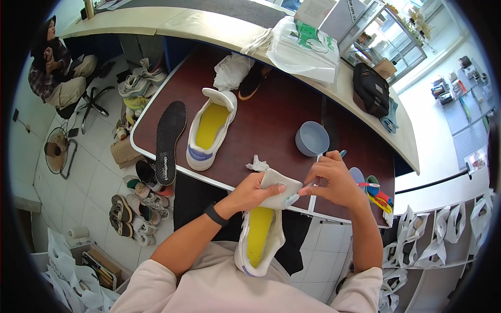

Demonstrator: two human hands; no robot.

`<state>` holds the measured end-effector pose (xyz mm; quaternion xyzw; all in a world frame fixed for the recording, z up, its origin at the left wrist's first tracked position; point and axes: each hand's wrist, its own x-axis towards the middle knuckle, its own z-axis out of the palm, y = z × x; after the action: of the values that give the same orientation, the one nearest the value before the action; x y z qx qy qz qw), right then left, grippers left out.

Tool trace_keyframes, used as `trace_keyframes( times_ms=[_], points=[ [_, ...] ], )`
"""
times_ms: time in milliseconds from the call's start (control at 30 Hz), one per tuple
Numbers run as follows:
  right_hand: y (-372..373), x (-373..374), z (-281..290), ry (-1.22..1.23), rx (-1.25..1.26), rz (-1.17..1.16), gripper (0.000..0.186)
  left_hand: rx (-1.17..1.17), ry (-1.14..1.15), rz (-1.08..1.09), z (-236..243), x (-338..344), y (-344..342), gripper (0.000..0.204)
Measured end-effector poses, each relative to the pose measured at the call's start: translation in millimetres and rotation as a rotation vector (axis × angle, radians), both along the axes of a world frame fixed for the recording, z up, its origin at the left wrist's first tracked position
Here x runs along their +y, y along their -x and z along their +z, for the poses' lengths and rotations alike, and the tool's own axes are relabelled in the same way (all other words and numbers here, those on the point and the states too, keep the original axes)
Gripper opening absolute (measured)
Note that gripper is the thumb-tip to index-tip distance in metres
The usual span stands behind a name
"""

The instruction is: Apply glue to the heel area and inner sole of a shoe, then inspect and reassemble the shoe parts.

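Note:
My left hand [251,190] grips the white tongue [274,180] of a white shoe [278,235] with a yellow insole [259,232], which sits at my lap. My right hand [329,177] has its fingers closed on a toothbrush [292,199], its bristle end against the tongue. A second white shoe [211,130] with a yellow insole stands on the dark red table [250,120], beside a loose black insole [169,141]. A blue bowl [311,138] and a crumpled white scrap [257,165] lie beyond my hands.
A pale counter [130,23] bears a bag [302,49] and black case [370,86]. A seated person [60,83] is at left. Shoes [146,208] line the floor. Brushes [378,195] lie at the table's right, near a shelf of bagged items [433,235].

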<state>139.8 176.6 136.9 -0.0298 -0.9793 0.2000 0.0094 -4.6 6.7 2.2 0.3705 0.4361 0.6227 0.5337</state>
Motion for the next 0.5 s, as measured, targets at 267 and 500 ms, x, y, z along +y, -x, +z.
trace_keyframes(
  times_ms=[267, 500],
  points=[
    [8.2, 6.7, 6.7, 0.051, -0.078, 0.027, 0.036, -0.022, 0.003, -0.036, -1.5, -0.9, 1.0, 0.031],
    [6.5, 9.8, 4.9, 0.044, 0.043, -0.161, 0.037, -0.072, -0.004, -0.038, -1.5, -2.1, 1.9, 0.032]
  ],
)
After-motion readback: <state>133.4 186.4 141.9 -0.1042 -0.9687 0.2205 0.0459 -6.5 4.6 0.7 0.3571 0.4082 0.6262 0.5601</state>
